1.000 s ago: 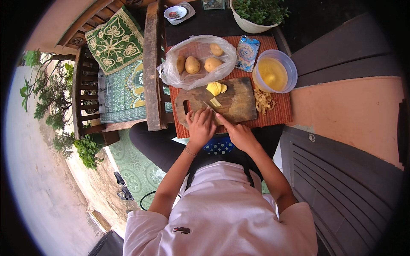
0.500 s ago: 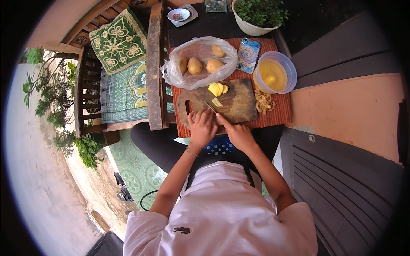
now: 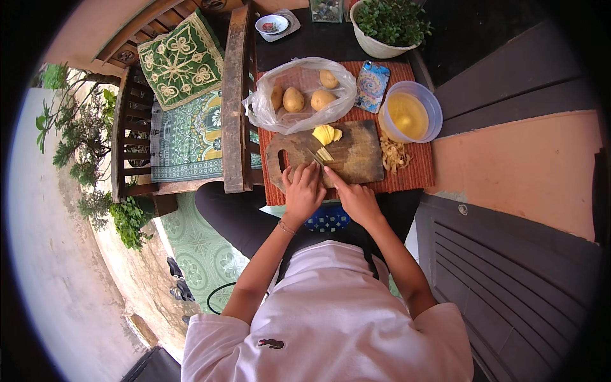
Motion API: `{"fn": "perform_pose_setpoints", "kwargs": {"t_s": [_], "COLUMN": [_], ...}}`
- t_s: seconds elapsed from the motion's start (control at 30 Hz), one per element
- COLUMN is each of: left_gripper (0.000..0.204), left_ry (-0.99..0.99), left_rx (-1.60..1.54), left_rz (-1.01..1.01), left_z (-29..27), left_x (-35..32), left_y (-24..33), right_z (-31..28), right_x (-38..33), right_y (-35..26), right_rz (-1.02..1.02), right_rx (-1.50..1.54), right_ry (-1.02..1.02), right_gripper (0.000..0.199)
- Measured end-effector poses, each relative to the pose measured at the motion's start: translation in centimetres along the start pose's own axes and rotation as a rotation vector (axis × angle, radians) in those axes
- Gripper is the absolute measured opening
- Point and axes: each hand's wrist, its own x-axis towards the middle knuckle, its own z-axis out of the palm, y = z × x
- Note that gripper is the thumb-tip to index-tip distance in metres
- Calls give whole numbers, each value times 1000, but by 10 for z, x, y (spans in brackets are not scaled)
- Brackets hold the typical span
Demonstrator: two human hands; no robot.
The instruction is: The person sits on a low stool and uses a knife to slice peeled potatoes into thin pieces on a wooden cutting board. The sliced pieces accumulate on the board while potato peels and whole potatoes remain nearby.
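On a worn wooden cutting board (image 3: 363, 156), my right hand (image 3: 354, 198) grips a small knife (image 3: 314, 155), its index finger stretched along the tool and its handle mostly hidden. My left hand (image 3: 303, 190) has its fingers bent down at the board's near edge, beside the blade; whatever lies beneath the fingertips is hidden. Pale yellow potato sticks (image 3: 324, 155) lie just past the blade. Farther up the board rests a fanned pile of potato slices (image 3: 326, 134).
Behind the board, a clear plastic bag (image 3: 299, 121) holds several unpeeled potatoes (image 3: 293, 100). To the right stand a tub (image 3: 435, 114) of yellowish liquid and a heap of peelings (image 3: 396, 156). A patterned phone (image 3: 372, 86) and a potted plant (image 3: 382, 49) are farther back; a wooden bench (image 3: 237, 127) is left.
The whole view has shifted slightly. Both hands stay at the board's near edge, with the knife tip moved only a little near the potato sticks.
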Motion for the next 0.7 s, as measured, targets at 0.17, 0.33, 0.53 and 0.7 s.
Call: {"fn": "perform_pose_setpoints", "kwargs": {"t_s": [0.17, 0.33, 0.53, 0.7], "left_gripper": [48, 48, 50, 48], "left_ry": [-12, -20, -22, -8], "left_rx": [4, -2, -4, -27], "left_rz": [0, -11, 2, -6], "left_z": [0, 1, 0, 3], "left_x": [-1, -1, -2, -3], "left_y": [0, 0, -1, -2], "right_z": [2, -1, -13, -18], "right_x": [0, 1, -4, -5], "right_y": [2, 6, -1, -3], "right_rz": [20, -4, 11, 3], "right_rx": [150, 207, 221, 149], "right_ry": [-5, -12, -88, -112], "right_gripper": [62, 62, 56, 57]}}
